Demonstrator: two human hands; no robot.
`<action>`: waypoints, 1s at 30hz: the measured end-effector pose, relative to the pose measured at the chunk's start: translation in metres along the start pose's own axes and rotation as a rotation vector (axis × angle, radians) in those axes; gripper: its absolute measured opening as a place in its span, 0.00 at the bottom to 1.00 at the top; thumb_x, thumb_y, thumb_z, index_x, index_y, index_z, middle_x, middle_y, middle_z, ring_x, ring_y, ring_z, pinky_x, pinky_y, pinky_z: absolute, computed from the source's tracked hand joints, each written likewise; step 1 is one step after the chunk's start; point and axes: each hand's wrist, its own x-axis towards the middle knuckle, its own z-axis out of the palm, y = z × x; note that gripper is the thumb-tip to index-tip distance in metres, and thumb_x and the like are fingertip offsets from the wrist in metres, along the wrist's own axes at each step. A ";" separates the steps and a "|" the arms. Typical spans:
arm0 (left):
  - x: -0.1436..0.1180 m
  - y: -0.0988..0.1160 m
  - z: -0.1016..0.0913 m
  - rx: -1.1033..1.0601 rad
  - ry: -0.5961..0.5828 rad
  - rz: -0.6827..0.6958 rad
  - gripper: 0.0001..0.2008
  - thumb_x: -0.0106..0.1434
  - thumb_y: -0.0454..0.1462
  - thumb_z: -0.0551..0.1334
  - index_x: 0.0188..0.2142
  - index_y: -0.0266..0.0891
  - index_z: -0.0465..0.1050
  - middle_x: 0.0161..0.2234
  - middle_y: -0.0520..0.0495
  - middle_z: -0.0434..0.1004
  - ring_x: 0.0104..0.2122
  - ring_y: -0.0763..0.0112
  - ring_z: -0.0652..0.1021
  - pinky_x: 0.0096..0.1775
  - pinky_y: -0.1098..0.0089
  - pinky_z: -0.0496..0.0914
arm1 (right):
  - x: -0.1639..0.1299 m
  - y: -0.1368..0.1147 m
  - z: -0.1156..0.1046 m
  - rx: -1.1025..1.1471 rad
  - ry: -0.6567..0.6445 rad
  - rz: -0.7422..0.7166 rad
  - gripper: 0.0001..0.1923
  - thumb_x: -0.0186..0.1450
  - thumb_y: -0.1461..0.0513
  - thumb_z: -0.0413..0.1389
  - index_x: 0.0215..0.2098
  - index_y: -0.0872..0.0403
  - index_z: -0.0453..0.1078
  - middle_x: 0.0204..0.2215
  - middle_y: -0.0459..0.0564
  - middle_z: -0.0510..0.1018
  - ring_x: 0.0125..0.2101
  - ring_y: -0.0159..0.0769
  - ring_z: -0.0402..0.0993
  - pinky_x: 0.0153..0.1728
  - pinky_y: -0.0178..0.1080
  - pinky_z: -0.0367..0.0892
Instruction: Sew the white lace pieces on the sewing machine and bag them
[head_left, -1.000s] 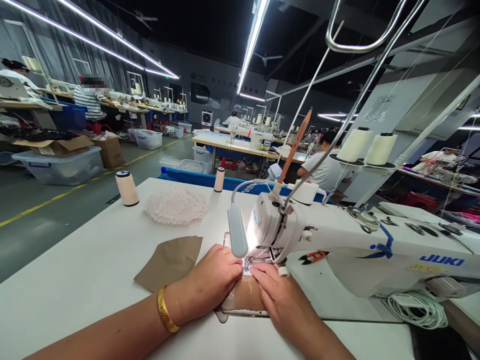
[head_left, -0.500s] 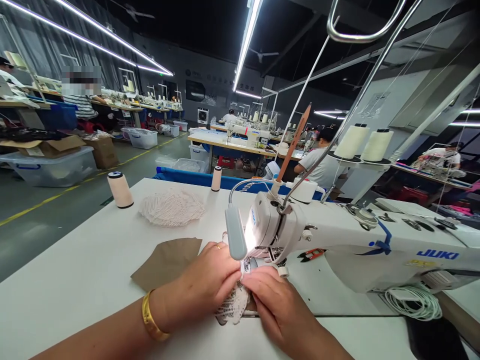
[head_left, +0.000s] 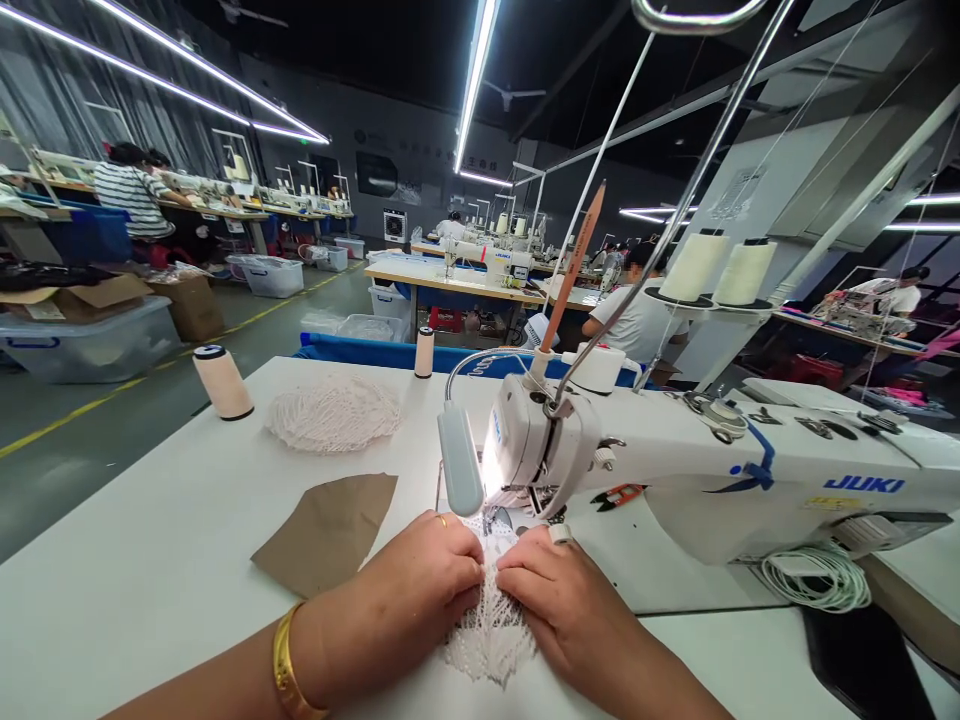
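A piece of white lace [head_left: 491, 645] lies under the front of the white sewing machine [head_left: 525, 430], lit by a small lamp [head_left: 460, 460]. My left hand [head_left: 424, 585] grips its left side, thumb and fingers pressed together. On the opposite edge, my right hand [head_left: 562, 595] pinches the lace with fingers curled. Both hands sit just in front of the presser foot, which the lamp and hands partly hide. Beside my left hand lies a flat brown fabric piece [head_left: 322, 530]. Farther back rests a pile of white lace pieces [head_left: 334, 412].
Two pale thread cones, one at the left edge [head_left: 223, 383] and one at the back [head_left: 424, 353], stand on the white table [head_left: 135, 570]. Orange thread snips [head_left: 619, 496] lie behind the machine's needle end. A coiled pale cord [head_left: 816, 580] is at right. Co-workers sit at other machines.
My hands have moved slightly toward me and apart, and the lace between them now lies more spread out. The whole view has shifted a little.
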 end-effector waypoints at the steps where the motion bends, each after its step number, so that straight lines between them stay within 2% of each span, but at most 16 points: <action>1: -0.001 0.001 0.001 0.015 0.005 0.005 0.13 0.73 0.31 0.59 0.30 0.40 0.72 0.37 0.51 0.81 0.36 0.67 0.77 0.39 0.64 0.67 | -0.001 0.000 0.001 -0.006 0.000 0.012 0.20 0.67 0.76 0.54 0.48 0.48 0.74 0.42 0.45 0.82 0.39 0.40 0.73 0.41 0.41 0.65; 7: -0.004 0.007 0.004 0.048 0.037 0.009 0.14 0.74 0.30 0.58 0.31 0.40 0.73 0.36 0.51 0.81 0.35 0.66 0.77 0.41 0.62 0.67 | -0.002 0.002 0.002 -0.050 -0.012 0.033 0.20 0.67 0.76 0.54 0.47 0.48 0.75 0.42 0.46 0.83 0.38 0.40 0.73 0.40 0.41 0.65; 11: -0.002 0.005 0.004 0.084 0.056 0.010 0.13 0.73 0.29 0.57 0.32 0.40 0.74 0.36 0.50 0.82 0.35 0.65 0.78 0.39 0.62 0.66 | 0.000 0.002 0.001 -0.105 -0.047 0.055 0.20 0.67 0.76 0.53 0.47 0.48 0.75 0.41 0.47 0.83 0.38 0.41 0.74 0.39 0.41 0.66; 17: 0.005 -0.001 -0.001 0.115 0.006 -0.043 0.12 0.73 0.29 0.58 0.33 0.40 0.76 0.38 0.49 0.83 0.37 0.64 0.80 0.38 0.63 0.66 | 0.005 0.007 0.004 -0.140 -0.023 0.071 0.23 0.65 0.76 0.50 0.48 0.47 0.74 0.40 0.49 0.82 0.39 0.44 0.76 0.36 0.41 0.68; 21: 0.008 -0.002 -0.002 0.140 0.021 -0.067 0.12 0.72 0.28 0.58 0.34 0.40 0.76 0.39 0.48 0.82 0.35 0.64 0.78 0.39 0.62 0.66 | 0.004 0.011 0.007 -0.176 0.001 0.094 0.26 0.63 0.77 0.50 0.51 0.48 0.74 0.43 0.50 0.83 0.42 0.45 0.76 0.39 0.42 0.70; 26: -0.002 0.008 -0.003 0.049 0.048 0.054 0.12 0.72 0.28 0.57 0.33 0.41 0.74 0.38 0.50 0.81 0.36 0.66 0.75 0.40 0.62 0.65 | -0.001 0.006 0.000 -0.099 0.021 0.018 0.23 0.65 0.76 0.51 0.51 0.49 0.74 0.44 0.51 0.83 0.42 0.45 0.75 0.40 0.43 0.69; 30: -0.011 0.016 -0.005 0.020 0.000 0.102 0.13 0.71 0.27 0.58 0.31 0.41 0.71 0.35 0.54 0.80 0.34 0.69 0.74 0.41 0.62 0.63 | -0.004 -0.004 -0.007 0.003 -0.062 -0.047 0.16 0.70 0.74 0.52 0.47 0.50 0.73 0.39 0.48 0.80 0.40 0.42 0.72 0.41 0.43 0.67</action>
